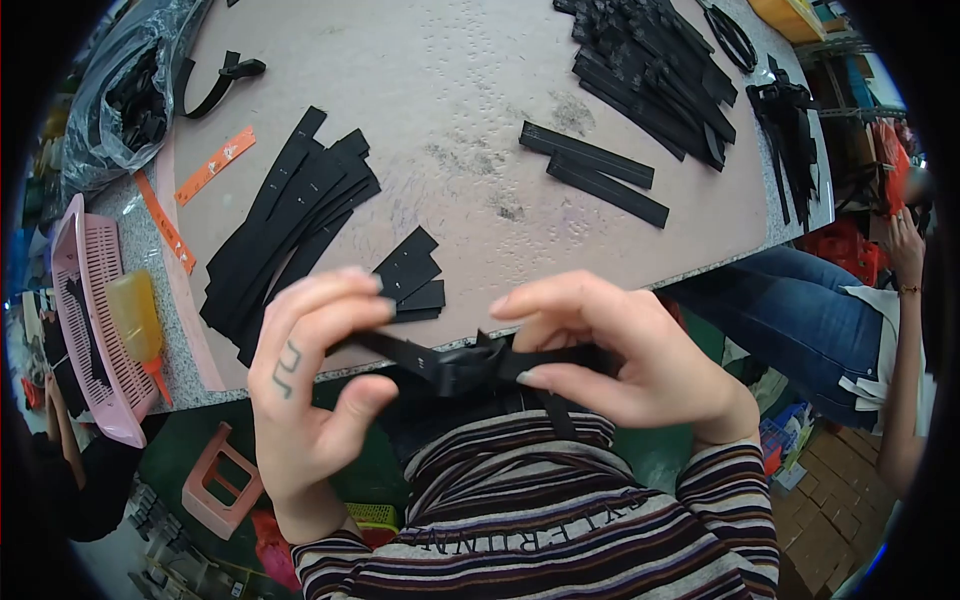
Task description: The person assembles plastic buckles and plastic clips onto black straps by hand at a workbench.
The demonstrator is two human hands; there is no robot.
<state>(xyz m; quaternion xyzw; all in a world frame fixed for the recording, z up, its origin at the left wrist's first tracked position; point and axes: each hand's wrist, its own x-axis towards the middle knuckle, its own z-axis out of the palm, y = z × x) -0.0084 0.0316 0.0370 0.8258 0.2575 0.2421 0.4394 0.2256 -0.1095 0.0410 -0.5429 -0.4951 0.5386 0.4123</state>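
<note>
A black strap with a dark buckle-like piece (465, 368) hangs in front of my striped shirt, just off the table's near edge. My right hand (625, 355) pinches the strap's right part between thumb and fingers. On the other side, my left hand (320, 375) has its thumb and fingers spread apart, with the strap's left end near its fingers. Past my left hand, a fan of black strips (290, 215) lies on the table (400, 60), and a smaller stack of black strips (412, 270) lies close to my fingertips.
Two black strips (600, 185) and a large pile of strips (650, 70) lie at the right. At the left are a plastic bag (95, 90), orange strips (215, 165), a pink basket (95, 320) and a yellow bottle (132, 310). A co-worker's arm (905, 350) shows at far right.
</note>
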